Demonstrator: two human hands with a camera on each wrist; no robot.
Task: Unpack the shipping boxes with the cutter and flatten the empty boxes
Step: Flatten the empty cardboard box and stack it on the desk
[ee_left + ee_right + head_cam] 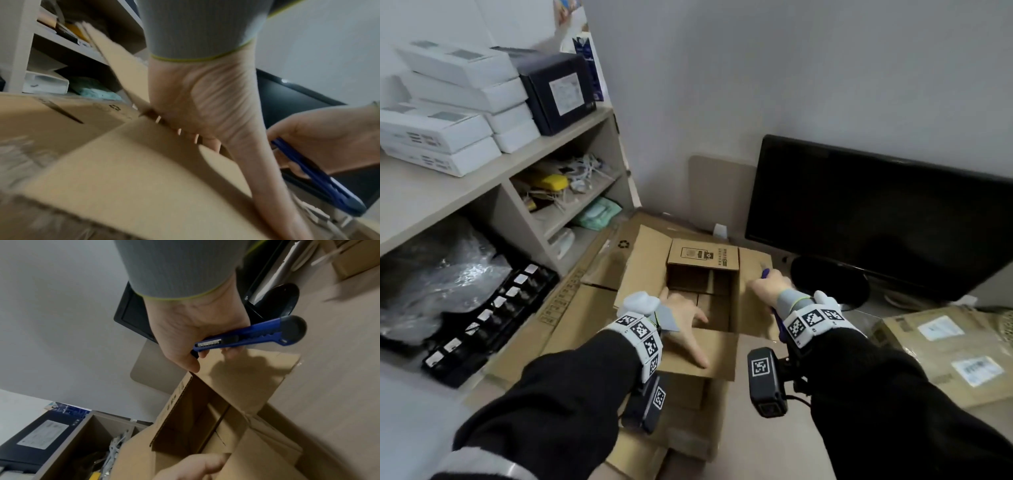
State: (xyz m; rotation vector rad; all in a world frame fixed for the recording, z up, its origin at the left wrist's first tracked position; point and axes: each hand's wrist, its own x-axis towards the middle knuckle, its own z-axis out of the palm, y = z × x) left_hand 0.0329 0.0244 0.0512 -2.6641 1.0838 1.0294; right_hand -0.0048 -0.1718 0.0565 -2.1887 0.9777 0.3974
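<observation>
Box open, you're reaching in for the contents.

Your left hand (683,317) has its fingers (698,317) spread loose over the near flap, dipping into the open box (640,260) on the bench (763,428); your right hand (770,286) is clenched around the blue cutter (252,334), resting on the right flap. Next, I'd judge: park the cutter, lift out the smaller boxes (703,257) inside.

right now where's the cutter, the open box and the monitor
cutter (255,333): right wrist view, on the blue handle held in the right hand.
open box (702,356): head view, on the near flap under the left thumb.
monitor (876,219): head view, on the dark screen.
</observation>
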